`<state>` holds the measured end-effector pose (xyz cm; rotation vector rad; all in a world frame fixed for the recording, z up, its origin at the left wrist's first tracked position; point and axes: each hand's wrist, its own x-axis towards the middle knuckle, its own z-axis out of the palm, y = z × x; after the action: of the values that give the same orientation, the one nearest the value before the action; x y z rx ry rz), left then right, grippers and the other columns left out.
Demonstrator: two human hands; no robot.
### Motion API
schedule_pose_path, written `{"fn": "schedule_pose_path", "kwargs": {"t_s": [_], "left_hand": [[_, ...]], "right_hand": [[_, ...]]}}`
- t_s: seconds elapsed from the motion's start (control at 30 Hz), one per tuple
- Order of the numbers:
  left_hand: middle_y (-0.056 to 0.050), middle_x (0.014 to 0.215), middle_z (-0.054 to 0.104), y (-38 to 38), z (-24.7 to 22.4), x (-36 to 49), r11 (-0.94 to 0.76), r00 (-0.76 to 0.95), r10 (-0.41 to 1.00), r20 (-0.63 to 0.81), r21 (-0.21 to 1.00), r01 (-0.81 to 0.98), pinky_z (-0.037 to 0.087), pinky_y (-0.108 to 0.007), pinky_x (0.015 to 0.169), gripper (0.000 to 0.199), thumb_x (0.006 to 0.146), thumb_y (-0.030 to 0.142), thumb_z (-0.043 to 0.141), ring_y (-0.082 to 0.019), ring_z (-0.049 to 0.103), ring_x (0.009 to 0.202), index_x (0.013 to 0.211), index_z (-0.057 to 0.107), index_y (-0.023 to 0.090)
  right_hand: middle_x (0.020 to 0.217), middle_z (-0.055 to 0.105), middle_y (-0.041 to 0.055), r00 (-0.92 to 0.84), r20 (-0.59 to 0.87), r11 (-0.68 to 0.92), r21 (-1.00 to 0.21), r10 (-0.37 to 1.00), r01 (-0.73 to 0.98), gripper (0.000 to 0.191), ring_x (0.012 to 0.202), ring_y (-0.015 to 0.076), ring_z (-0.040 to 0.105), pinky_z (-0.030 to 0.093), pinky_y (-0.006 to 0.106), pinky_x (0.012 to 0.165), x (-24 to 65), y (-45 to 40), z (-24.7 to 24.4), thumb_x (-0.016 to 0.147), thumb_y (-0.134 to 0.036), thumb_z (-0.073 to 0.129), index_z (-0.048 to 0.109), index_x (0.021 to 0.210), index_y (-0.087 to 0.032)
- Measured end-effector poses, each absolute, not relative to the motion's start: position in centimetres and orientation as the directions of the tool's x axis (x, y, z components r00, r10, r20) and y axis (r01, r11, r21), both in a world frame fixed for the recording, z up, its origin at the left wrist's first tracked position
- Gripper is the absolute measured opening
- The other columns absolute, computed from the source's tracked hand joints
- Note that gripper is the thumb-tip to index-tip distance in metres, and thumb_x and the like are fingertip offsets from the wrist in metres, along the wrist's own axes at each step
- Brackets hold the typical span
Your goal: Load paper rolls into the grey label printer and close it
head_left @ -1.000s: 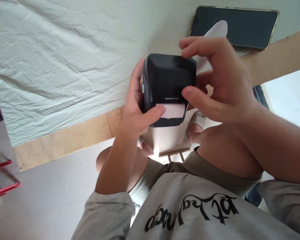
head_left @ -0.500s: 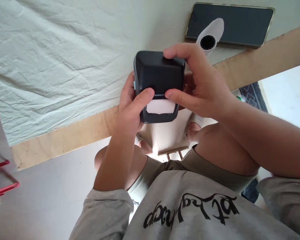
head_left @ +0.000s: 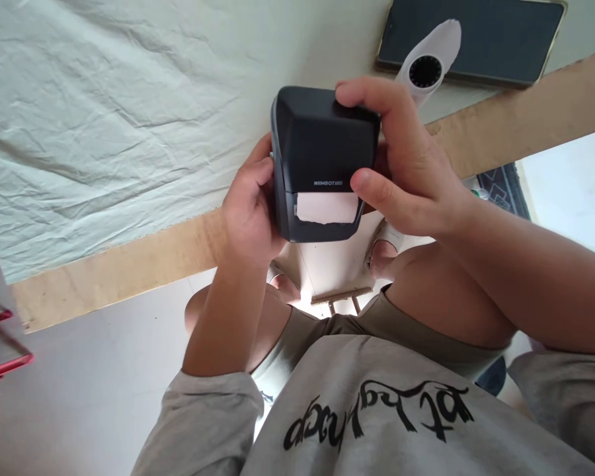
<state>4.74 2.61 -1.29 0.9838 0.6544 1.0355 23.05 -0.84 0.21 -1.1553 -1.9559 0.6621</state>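
A black label printer (head_left: 324, 145) marked NIIMBOT is held up between both hands in front of the table edge. White label paper (head_left: 327, 207) shows in the slot at its lower front. My left hand (head_left: 250, 208) grips the printer's left side, its thumb now against that side. My right hand (head_left: 411, 158) holds the right side, with one finger on the top and the thumb near the front right edge; its other fingers are mostly hidden behind the printer.
On the table's pale cloth (head_left: 129, 119) lies a dark phone (head_left: 486, 39), with a white paper roll (head_left: 439, 49) overlapping it in view. A bare wooden edge (head_left: 123, 264) runs along the table. Red bars (head_left: 7, 367) stand at the far left. My legs are below.
My left thumb has moved off the printer's front to its left side. The printer appears slightly further right and more tilted. The view has shifted a little, with phone and roll higher and further right.
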Motion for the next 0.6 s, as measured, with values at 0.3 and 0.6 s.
{"fn": "schedule_pose_path", "kwargs": {"t_s": [0.3, 0.6], "left_hand": [[-0.002, 0.07, 0.044, 2.3, -1.8, 5.1, 0.185, 0.334, 0.942, -0.038, 0.889, -0.42, 0.05, -0.037, 0.087, 0.021, 0.085, 0.034, 0.048, -0.023, 0.058, 0.103, 0.068, 0.045, 0.022], [-0.005, 0.089, 0.065, 2.3, -1.6, 4.9, 0.212, 0.466, 0.885, 0.012, 0.88, -0.425, 0.049, -0.041, 0.097, 0.03, 0.079, 0.047, 0.063, -0.031, 0.051, 0.123, 0.097, 0.061, 0.023]], "right_hand": [[0.137, 0.042, 0.0136, -0.37, 0.393, 0.538, -0.671, 0.842, 0.511, 0.067, 0.129, 0.0195, 0.044, 0.048, 0.032, 0.101, 23.4, -0.3, 0.5, 0.08, -0.041, 0.058, 0.031, 0.137, -0.018], [0.094, 0.057, 0.0035, -0.028, 0.402, 0.327, -0.701, 0.915, 0.634, 0.05, 0.063, 0.0054, 0.045, 0.034, 0.026, 0.053, 24.1, -1.4, 2.8, 0.076, -0.054, 0.063, 0.054, 0.114, -0.023]]}}
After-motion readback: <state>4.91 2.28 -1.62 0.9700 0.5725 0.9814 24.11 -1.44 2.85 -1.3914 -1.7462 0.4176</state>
